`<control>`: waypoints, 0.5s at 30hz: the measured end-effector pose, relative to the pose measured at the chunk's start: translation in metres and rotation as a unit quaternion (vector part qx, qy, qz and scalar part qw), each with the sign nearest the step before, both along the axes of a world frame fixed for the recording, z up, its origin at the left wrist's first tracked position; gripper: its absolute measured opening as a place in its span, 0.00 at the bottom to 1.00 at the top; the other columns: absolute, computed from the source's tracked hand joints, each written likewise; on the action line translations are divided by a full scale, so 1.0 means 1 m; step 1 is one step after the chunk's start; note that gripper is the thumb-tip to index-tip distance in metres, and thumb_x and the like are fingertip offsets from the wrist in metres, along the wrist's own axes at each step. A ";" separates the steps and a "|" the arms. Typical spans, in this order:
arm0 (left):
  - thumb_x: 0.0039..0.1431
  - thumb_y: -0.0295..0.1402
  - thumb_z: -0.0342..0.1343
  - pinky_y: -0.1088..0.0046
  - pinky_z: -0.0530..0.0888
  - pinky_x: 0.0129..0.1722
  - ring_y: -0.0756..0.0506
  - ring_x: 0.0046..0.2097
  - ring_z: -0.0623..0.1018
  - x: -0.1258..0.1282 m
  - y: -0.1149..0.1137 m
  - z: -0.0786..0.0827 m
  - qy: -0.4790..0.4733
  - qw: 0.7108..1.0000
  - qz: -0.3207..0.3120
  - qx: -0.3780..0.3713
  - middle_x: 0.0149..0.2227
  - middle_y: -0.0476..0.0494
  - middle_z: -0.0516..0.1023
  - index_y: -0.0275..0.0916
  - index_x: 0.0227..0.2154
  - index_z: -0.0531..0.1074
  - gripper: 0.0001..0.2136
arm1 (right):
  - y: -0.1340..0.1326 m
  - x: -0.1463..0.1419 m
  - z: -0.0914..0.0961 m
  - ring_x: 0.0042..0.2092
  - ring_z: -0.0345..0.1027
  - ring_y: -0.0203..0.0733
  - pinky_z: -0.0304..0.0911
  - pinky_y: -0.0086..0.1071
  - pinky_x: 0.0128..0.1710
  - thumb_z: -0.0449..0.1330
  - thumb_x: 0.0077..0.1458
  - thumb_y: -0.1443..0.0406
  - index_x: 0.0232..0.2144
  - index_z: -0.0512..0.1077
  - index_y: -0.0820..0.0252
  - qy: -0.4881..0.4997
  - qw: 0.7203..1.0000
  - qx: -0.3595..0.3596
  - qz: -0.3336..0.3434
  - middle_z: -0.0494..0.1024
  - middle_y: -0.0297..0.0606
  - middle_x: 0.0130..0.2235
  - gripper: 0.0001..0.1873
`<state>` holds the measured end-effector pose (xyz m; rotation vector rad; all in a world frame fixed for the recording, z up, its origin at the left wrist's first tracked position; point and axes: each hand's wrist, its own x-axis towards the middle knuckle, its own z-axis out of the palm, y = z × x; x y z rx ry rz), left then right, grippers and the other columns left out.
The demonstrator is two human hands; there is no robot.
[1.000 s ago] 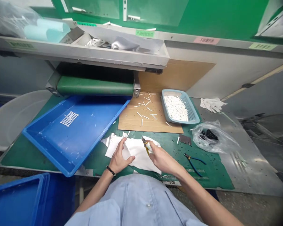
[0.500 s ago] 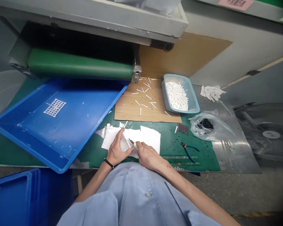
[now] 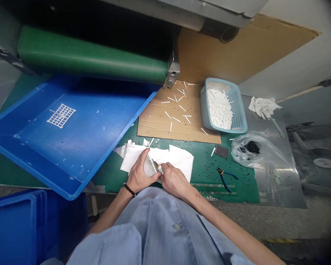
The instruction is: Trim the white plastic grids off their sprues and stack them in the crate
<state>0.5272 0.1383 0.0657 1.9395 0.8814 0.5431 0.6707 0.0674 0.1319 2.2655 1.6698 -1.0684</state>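
My left hand (image 3: 139,173), with a dark bead bracelet at the wrist, grips a thin white plastic grid piece (image 3: 152,163) between thumb and fingers, its edge turned up. In my right hand (image 3: 173,179) is a utility knife (image 3: 159,168), fingers wrapped round its pale handle. The knife's blade lies against or very close to the edge of the white piece. Beneath both hands a white cloth or paper sheet (image 3: 182,158) is spread on the green mat (image 3: 160,138). Much of the white piece is hidden by my left hand.
A blue tray (image 3: 99,154) holding one white grid (image 3: 61,115) lies left, under a green roller (image 3: 93,55). Cardboard (image 3: 154,127) with scattered white sticks lies ahead. Right are a basket (image 3: 241,110) of white sticks, a plastic bag (image 3: 245,156), pliers (image 3: 223,178) and a glove (image 3: 264,106).
The head view has moved closer and tilted down, so the surroundings shift in the picture. Both hands keep their hold, and the knife stays at the white piece's edge.
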 end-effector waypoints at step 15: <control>0.50 0.33 0.58 0.58 0.66 0.59 0.38 0.64 0.58 -0.004 0.002 -0.002 -0.012 0.999 -0.026 -0.018 0.65 0.35 0.52 0.40 0.65 0.36 0.45 | -0.022 -0.002 -0.056 0.42 0.63 0.48 0.60 0.36 0.43 0.48 0.60 0.69 0.39 0.65 0.64 -0.033 0.986 0.165 0.012 0.69 0.45 0.38 0.08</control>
